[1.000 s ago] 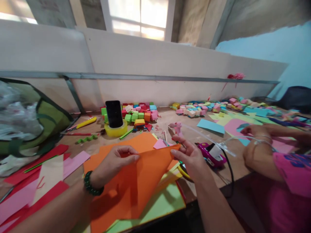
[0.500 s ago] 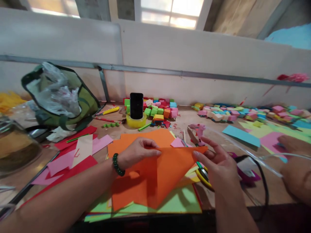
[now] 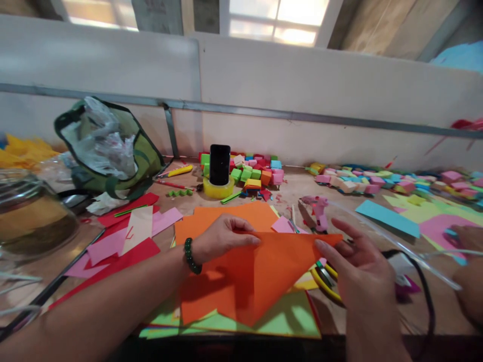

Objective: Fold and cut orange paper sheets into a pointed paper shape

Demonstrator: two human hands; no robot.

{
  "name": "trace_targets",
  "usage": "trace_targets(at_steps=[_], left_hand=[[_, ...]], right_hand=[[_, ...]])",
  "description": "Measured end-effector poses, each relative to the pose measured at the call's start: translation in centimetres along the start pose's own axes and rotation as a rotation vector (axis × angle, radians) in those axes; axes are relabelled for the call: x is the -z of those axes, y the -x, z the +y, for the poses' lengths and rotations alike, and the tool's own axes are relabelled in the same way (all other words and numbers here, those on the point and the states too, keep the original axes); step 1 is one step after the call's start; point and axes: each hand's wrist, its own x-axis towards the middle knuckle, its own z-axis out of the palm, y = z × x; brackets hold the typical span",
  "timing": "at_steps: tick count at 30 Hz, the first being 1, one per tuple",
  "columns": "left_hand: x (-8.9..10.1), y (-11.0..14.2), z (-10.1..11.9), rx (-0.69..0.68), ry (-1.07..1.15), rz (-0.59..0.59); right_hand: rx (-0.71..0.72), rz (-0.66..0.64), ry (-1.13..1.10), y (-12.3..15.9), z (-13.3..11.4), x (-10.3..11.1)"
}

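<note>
A sheet of orange paper (image 3: 289, 261), folded over into a slanted flap, is held up between my two hands. My left hand (image 3: 226, 239), with a green bead bracelet (image 3: 191, 256) on its wrist, pinches the upper left edge between thumb and fingers. On the other side my right hand (image 3: 358, 264) grips the pointed right corner with the thumb in front and the fingers behind. Under it lie more orange sheets (image 3: 226, 213) on green paper (image 3: 298, 314). Yellow-handled scissors (image 3: 326, 286) lie partly hidden beside my right hand.
A phone (image 3: 219, 165) stands in a yellow tape roll (image 3: 218, 188). Folded paper blocks (image 3: 247, 174) sit behind. A pink glue gun (image 3: 320, 211) is beyond my right hand. A green bag (image 3: 145, 156) and a glass jar (image 3: 33, 216) stand left. Another person's hand (image 3: 470, 241) is at right.
The whole view has shifted, so things appear slightly farther right. My right hand's fingers have straightened a little, and both hands still hold the orange paper.
</note>
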Motion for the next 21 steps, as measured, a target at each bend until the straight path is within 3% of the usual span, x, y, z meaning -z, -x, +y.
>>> trace_targets(at_steps=[21], left_hand=[[-0.11,0.45,0.11,0.031,-0.139,-0.007]], right_hand=[[0.043,0.005,-0.155,0.16,-0.81,0.13]])
